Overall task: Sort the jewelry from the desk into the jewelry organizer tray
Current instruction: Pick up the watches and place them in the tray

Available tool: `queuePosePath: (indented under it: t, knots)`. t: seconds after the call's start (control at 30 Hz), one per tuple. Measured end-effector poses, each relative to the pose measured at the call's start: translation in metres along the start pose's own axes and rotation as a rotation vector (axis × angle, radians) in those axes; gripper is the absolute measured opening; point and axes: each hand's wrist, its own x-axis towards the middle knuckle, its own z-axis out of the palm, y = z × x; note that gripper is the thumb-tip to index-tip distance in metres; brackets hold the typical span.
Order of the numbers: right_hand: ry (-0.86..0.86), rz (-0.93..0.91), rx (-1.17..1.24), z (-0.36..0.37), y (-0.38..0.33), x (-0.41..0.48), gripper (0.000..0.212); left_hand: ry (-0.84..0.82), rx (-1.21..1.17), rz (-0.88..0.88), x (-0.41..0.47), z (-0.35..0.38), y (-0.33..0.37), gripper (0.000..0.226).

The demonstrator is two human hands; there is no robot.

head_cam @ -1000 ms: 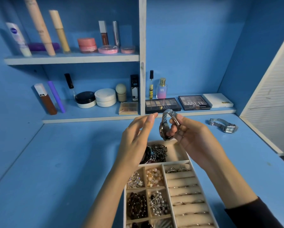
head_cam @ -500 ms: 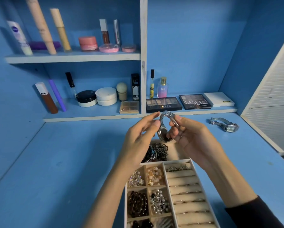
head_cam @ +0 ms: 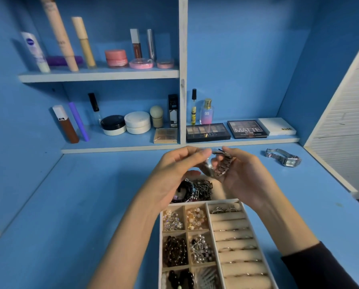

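L hand: your left hand [head_cam: 174,170] now pinches the left end of the watch w/ thumb + fingertips. 1 s ago it hung spread beside the watch, touching nothing.
Far cell: the wide far compartment [head_cam: 195,189] holds a heap of dark bracelets + chains on its left. Beige lining shows on its right part, just under the watch.
Tray: the beige felt-lined jewelry organizer tray [head_cam: 203,202] sits near-centre on the blue desk [head_cam: 70,205]. Small left cells hold beads + earrings; the ring rolls on the right carry a few rings.
Watch: the silver metal-link wristwatch [head_cam: 220,165] is off the desk, held between both hands above the far cell. 1 s ago it stood upright; now it's lower + tipped flatter.
R hand: your right hand [head_cam: 243,176] has its fingers curled round the band from the right, palm turned up.
2nd watch: a silver square-faced wristwatch [head_cam: 284,158] lies far right on the desk, well apart from the tray, same spot as before.
Meaning: you've gone from a one-hand hold to two hands, prob. to fold or close the band so it fits the cell.
Left to do: this watch isn't in the tray yet, and the 2nd watch is still out on the desk.
Watch out: loose links could snag the chain heap as you lower it; aim for the right part.
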Motion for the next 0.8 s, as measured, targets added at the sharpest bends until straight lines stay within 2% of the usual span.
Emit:
queuePosePath:
  t: [0.13, 0.27, 0.37, 0.53, 0.6, 0.7, 0.8]
  knots:
    - [-0.021, 0.003, -0.225, -0.002, 0.005, 0.002, 0.027, 0.029, 0.006, -0.045, 0.009, 0.008, 0.017, 0.019]
    - [-0.107, -0.048, -0.183, -0.002, 0.004, 0.0, 0.042, 0.25, 0.035, -0.006, 0.023, 0.018, 0.023, 0.011]
    - [-0.211, -0.128, -0.159, -0.003, 0.002, -0.002, 0.047, 0.309, -0.048, 0.026, 0.03, 0.022, 0.026, 0.014]
    - [-0.018, -0.191, -0.336, -0.013, -0.007, -0.005, 0.037, 0.459, -0.074, 0.071, 0.033, 0.021, 0.021, 0.026]
    - [0.057, -0.21, -0.444, -0.02, -0.013, -0.005, 0.028, 0.439, 0.027, 0.053, 0.032, 0.014, 0.013, 0.029]
    - [0.118, -0.214, -0.625, -0.028, -0.017, -0.005, 0.016, 0.369, 0.308, -0.022, 0.027, 0.007, -0.003, 0.026]
    - [0.213, -0.207, -0.917, -0.032, -0.011, -0.003, 0.013, 0.38, 0.56, -0.054, 0.023, 0.008, -0.014, 0.025]
